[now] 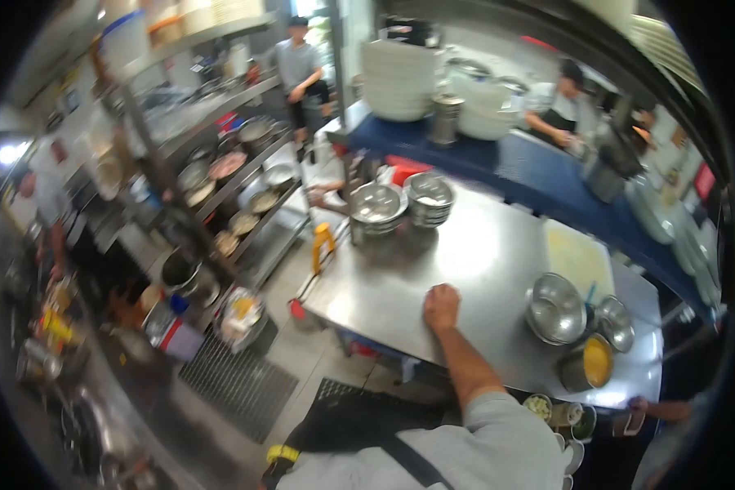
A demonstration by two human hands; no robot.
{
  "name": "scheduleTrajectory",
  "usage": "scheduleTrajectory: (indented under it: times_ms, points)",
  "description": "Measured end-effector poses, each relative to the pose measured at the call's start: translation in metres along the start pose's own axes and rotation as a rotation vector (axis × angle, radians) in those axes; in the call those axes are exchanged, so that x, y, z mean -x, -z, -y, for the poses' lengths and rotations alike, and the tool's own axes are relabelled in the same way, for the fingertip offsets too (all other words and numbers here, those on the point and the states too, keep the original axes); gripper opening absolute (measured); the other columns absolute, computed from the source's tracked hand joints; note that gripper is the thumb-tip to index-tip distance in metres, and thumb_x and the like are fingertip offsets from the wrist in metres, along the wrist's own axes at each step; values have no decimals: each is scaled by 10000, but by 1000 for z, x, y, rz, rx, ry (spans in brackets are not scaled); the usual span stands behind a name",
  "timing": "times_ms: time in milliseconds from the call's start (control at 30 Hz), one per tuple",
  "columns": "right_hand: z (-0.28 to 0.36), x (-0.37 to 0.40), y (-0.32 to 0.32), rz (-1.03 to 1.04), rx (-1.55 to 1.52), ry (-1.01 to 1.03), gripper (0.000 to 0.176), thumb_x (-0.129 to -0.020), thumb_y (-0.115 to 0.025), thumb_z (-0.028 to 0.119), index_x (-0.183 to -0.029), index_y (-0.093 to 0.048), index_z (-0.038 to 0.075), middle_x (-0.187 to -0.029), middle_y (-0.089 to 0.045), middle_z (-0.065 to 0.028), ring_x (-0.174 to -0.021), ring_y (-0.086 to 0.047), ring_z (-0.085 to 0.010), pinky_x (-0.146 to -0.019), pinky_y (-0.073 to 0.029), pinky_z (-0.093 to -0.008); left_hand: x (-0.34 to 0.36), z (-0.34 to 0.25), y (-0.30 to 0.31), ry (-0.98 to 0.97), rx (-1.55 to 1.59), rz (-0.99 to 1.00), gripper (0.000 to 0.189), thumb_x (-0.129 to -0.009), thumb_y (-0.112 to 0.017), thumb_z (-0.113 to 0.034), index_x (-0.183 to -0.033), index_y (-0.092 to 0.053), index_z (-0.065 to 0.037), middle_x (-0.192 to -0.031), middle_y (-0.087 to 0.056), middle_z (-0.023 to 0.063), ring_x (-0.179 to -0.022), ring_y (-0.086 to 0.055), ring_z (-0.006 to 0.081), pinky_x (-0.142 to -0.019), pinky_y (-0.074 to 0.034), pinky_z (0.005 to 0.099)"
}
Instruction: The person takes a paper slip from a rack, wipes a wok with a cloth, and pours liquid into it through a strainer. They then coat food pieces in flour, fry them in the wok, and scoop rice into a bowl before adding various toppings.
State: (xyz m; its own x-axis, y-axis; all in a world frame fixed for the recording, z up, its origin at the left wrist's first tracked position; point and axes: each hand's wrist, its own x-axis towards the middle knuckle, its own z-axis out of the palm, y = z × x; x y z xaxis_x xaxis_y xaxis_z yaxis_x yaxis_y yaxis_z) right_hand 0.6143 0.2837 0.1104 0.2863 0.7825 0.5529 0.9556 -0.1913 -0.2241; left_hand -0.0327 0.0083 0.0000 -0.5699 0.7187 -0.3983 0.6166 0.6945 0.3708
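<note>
On the steel worktop (367,294), the right hand (442,308) rests curled, seemingly empty, the left hand unseen; at the worktop's right end, the pot (578,372) looks already filled, the untouched metal bowl (554,309) apparently not.

- Table (376,290): centre; stacked bowls (377,204) on far side.
- Cutting board (576,249): on table, right.
- Pot (576,373): table's near right corner.
- Plates (396,80): on shelf (535,167) behind table.

The desk (384,290) is gleaming silver, while the shelf (465,162) is showing deep blue. The pot's contents (598,362) are glowing yellow, the floor mat (241,388) is displaying a dark grid, and a black strap (416,462) is striping the grey shirt (502,445).
</note>
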Motion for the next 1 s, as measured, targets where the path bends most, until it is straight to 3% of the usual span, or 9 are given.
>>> scheduleTrajectory:
  times_ms: [267,367,467,500,600,633,733,833,1000]
  points:
    - [5,2,7,52,-73,-95,197,-886,-619,231,-962,-679,59,-1079,-585,-135,-1105,-520,-320,-998,-397,-456,-50,-94,-18,-188,-53,61,324,-844,-624,-183,-1109,-680,-5,-1025,-688,233,-950,-660,394,-859,-520,461]
    - [7,3,11,221,-90,-164,333,-910,-594,279,-1146,-646,51,-1278,-544,-186,-1252,-462,-362,-1094,-324,-491,-60,-117,-23,-242,-62,90,324,-842,-626,-179,-1108,-679,-2,-1022,-687,235,-947,-659,396,-857,-520,463]
    - [28,14,34,56,127,-170,547,-941,-545,357,-1407,-491,76,-1522,-364,-191,-1434,-281,-371,-1181,-173,-531,-67,-133,-23,-271,-62,99,324,-840,-627,-175,-1107,-679,0,-1019,-687,237,-944,-659,398,-856,-520,464]
    - [31,17,44,209,99,-224,711,-966,-499,425,-1545,-279,76,-1619,-172,-206,-1507,-110,-371,-1198,-48,-562,-68,-138,-24,-281,-65,109,324,-839,-628,-174,-1107,-678,1,-1018,-687,237,-943,-659,399,-856,-520,464]
    - [22,41,48,628,21,-217,748,-977,-456,453,-1572,-188,87,-1632,-87,-209,-1511,-43,-384,-1197,-41,-566,-73,-155,-28,-320,-84,136,323,-837,-629,-169,-1106,-678,4,-1016,-686,239,-940,-658,401,-854,-520,466]
    - [17,53,43,405,80,-119,637,-997,-378,499,-1452,-447,58,-1587,-247,-224,-1472,-194,-412,-1178,-149,-557,-75,-162,-30,-335,-94,143,323,-836,-630,-168,-1105,-678,4,-1015,-686,240,-939,-658,402,-854,-520,466]
    - [28,15,101,675,45,-225,610,-1011,-319,508,-1133,-688,38,-1354,-555,-241,-1294,-486,-393,-1072,-355,-511,-82,-178,-32,-373,-111,161,323,-834,-631,-164,-1104,-677,7,-1012,-686,242,-935,-658,404,-853,-520,468]
    - [25,1,126,720,-41,-415,634,-1017,-312,488,-870,-727,32,-1041,-700,-219,-1035,-643,-379,-907,-473,-491,-89,-199,-39,-419,-128,187,323,-832,-633,-160,-1103,-677,10,-1009,-685,244,-932,-657,406,-851,-520,469]
    - [-4,37,104,720,-9,-413,631,-1020,-292,477,-954,-724,21,-1011,-701,-225,-1014,-655,-373,-899,-495,-478,-100,-230,-50,-493,-148,232,322,-829,-635,-153,-1101,-676,14,-1004,-684,248,-927,-657,410,-849,-520,471]
